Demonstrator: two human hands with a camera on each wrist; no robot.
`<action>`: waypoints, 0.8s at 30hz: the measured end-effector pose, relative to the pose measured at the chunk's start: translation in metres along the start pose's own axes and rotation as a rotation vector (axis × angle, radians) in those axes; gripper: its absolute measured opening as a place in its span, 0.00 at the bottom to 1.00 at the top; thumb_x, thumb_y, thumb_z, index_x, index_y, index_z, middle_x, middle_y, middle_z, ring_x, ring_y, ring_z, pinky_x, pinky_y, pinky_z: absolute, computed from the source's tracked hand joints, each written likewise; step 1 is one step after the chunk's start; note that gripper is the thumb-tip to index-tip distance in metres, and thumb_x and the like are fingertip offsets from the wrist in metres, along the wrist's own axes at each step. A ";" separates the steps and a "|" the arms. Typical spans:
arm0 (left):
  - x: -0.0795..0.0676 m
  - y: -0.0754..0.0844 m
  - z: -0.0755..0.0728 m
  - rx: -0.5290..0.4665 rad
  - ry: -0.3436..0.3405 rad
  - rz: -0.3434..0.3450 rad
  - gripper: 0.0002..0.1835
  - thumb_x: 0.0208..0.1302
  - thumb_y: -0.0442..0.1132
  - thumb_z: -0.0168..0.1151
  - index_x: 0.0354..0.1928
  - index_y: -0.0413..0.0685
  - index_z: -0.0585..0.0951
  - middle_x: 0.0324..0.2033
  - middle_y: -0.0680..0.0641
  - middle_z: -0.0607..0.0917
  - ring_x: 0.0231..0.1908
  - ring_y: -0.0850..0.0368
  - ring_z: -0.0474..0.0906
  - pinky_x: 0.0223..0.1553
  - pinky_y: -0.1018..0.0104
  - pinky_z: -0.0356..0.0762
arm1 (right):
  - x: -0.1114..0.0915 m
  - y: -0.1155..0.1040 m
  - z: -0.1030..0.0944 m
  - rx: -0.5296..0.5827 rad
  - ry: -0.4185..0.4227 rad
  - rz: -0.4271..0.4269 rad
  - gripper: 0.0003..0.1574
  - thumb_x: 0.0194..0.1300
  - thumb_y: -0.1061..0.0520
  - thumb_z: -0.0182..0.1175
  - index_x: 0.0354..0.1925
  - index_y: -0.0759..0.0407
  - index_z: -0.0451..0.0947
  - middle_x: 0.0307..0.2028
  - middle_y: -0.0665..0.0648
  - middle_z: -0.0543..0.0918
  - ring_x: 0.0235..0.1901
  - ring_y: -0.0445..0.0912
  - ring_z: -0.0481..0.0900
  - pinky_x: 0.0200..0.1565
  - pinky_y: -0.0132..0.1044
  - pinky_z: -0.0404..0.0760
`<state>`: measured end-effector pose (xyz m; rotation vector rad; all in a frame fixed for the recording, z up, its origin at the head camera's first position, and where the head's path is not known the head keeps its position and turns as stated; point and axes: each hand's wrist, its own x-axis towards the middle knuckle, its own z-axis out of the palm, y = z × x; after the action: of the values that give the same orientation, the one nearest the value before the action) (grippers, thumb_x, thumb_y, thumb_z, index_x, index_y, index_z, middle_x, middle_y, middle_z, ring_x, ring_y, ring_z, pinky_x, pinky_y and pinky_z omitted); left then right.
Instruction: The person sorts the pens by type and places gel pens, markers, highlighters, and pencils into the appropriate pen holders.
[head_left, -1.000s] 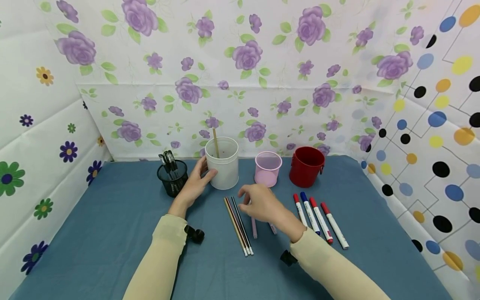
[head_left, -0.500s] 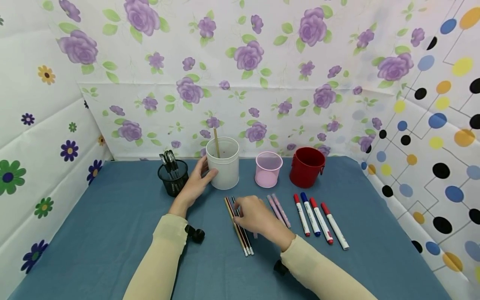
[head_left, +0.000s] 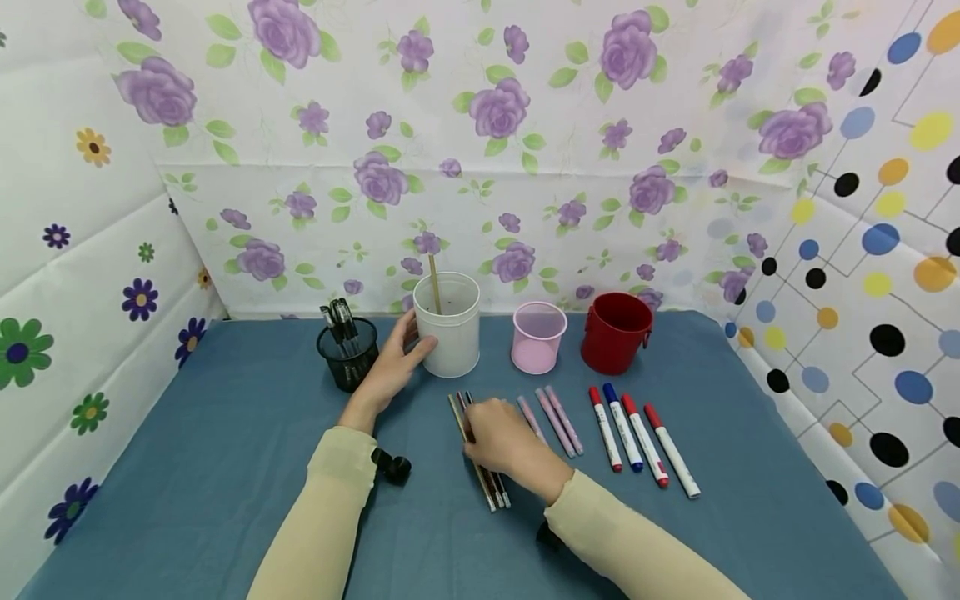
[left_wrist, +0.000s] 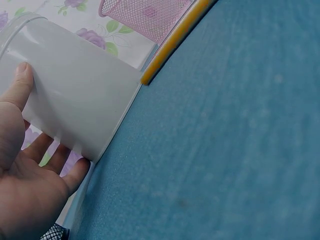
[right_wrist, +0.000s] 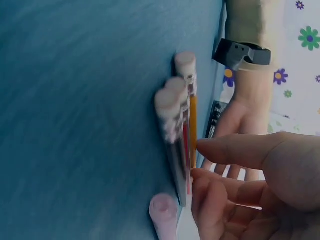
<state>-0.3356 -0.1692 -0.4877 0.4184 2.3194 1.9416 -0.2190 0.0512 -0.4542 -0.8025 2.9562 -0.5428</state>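
Three patterned sheets [head_left: 465, 208] border blue cloth [head_left: 202, 467] bearing pencils [head_left: 484, 488].

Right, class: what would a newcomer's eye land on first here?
Probably the red bucket, the boldest colour, standing at the back, right of the pink mesh cup. Then the right hand, down at the eraser-tipped pencils near the centre, and the left hand gripping the white cup farther back.
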 end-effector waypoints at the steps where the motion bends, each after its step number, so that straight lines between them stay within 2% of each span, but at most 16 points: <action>1: 0.000 0.000 0.000 -0.003 -0.001 -0.003 0.42 0.81 0.57 0.57 0.87 0.66 0.47 0.84 0.46 0.53 0.83 0.42 0.48 0.78 0.36 0.57 | 0.000 -0.001 0.001 -0.011 0.000 -0.003 0.17 0.63 0.61 0.76 0.23 0.55 0.77 0.17 0.47 0.72 0.18 0.40 0.69 0.24 0.35 0.69; 7: 0.000 0.007 0.001 -0.016 -0.007 -0.029 0.42 0.83 0.51 0.57 0.87 0.61 0.46 0.84 0.43 0.52 0.83 0.40 0.46 0.79 0.35 0.55 | -0.001 -0.010 0.001 -0.018 -0.022 0.042 0.18 0.62 0.60 0.77 0.24 0.56 0.77 0.18 0.49 0.75 0.19 0.40 0.73 0.24 0.35 0.76; 13: -0.013 0.030 0.004 -0.023 -0.014 -0.035 0.42 0.83 0.48 0.57 0.87 0.55 0.46 0.84 0.40 0.52 0.83 0.38 0.47 0.79 0.35 0.55 | 0.001 -0.013 0.003 0.005 -0.054 0.059 0.17 0.61 0.62 0.77 0.23 0.56 0.78 0.17 0.49 0.76 0.16 0.41 0.74 0.22 0.34 0.77; 16: -0.015 0.034 0.005 -0.022 -0.015 -0.037 0.42 0.83 0.48 0.57 0.87 0.56 0.46 0.84 0.40 0.53 0.83 0.38 0.47 0.79 0.35 0.56 | 0.002 -0.012 0.003 0.011 -0.072 0.069 0.18 0.59 0.61 0.78 0.21 0.55 0.78 0.15 0.49 0.75 0.16 0.41 0.73 0.23 0.35 0.78; 18: -0.016 0.035 0.005 -0.025 -0.014 -0.032 0.42 0.83 0.48 0.57 0.87 0.55 0.46 0.84 0.40 0.53 0.83 0.38 0.47 0.79 0.35 0.56 | 0.003 -0.012 0.003 0.014 -0.084 0.078 0.19 0.58 0.61 0.79 0.18 0.55 0.78 0.13 0.49 0.75 0.15 0.42 0.73 0.29 0.39 0.81; 21: -0.014 0.033 0.004 -0.032 -0.014 -0.026 0.42 0.83 0.48 0.57 0.87 0.54 0.47 0.83 0.40 0.54 0.83 0.38 0.47 0.79 0.35 0.56 | 0.004 -0.012 0.002 0.016 -0.095 0.094 0.21 0.56 0.60 0.80 0.15 0.54 0.80 0.12 0.48 0.76 0.16 0.43 0.74 0.46 0.50 0.87; 24: -0.014 0.031 0.003 -0.038 -0.016 -0.020 0.42 0.83 0.48 0.57 0.87 0.54 0.47 0.83 0.40 0.53 0.83 0.38 0.47 0.79 0.34 0.55 | 0.004 -0.013 0.003 0.025 -0.101 0.110 0.18 0.55 0.59 0.82 0.16 0.54 0.83 0.13 0.48 0.77 0.17 0.42 0.75 0.48 0.52 0.88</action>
<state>-0.3167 -0.1650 -0.4593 0.4044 2.2645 1.9619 -0.2154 0.0379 -0.4521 -0.6407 2.8735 -0.5161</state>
